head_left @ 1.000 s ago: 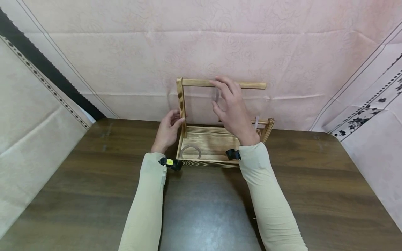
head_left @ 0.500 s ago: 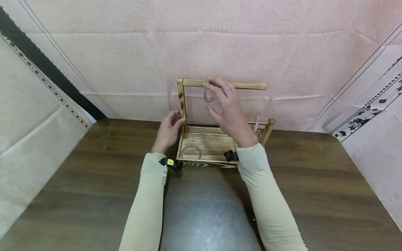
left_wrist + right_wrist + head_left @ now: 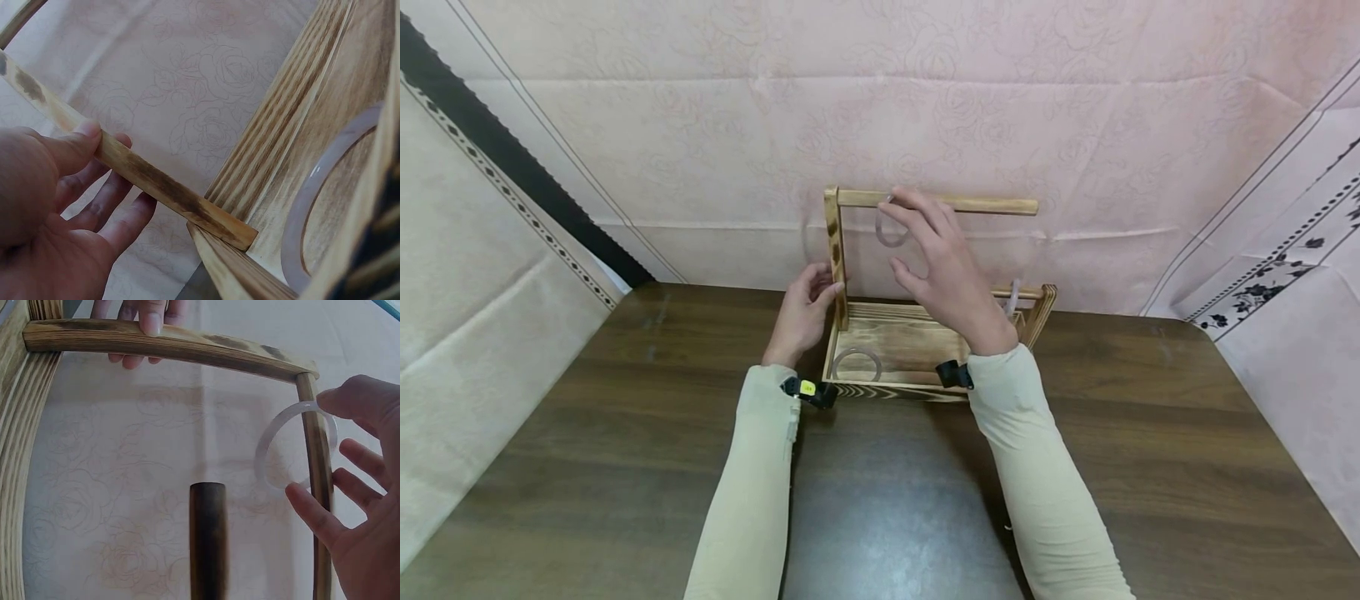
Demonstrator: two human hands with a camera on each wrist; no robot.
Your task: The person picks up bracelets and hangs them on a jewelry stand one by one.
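1. One pale ring (image 3: 263, 453) hangs around the upper bar (image 3: 1000, 205), nearer the bar's post end than its free end.
2. Right hand (image 3: 951, 271): its fingers are spread and only loosely bent, with tips touching the edge of that ring; they do not close round the bar.
3. Left hand (image 3: 800, 317): thumb on one face and fingers behind, it grips the upright post (image 3: 833, 242) that carries the upper bar.
4. The post rises from the left end of a wooden tray (image 3: 910, 354), which sits on the dark wooden counter (image 3: 625, 433).
5. A second ring (image 3: 294, 237) lies flat inside the tray, at its left end near the front wall.
6. Another pale ring (image 3: 1013, 298) is on the lower bar (image 3: 1032, 293), close to the right post (image 3: 1042, 312); the right hand hides part of this bar.
7. Behind the counter hangs pale pink cloth (image 3: 880, 125) with faint rose outlines.
8. Both arms wear light sleeves (image 3: 1037, 450) and dark wrist straps (image 3: 953, 372).
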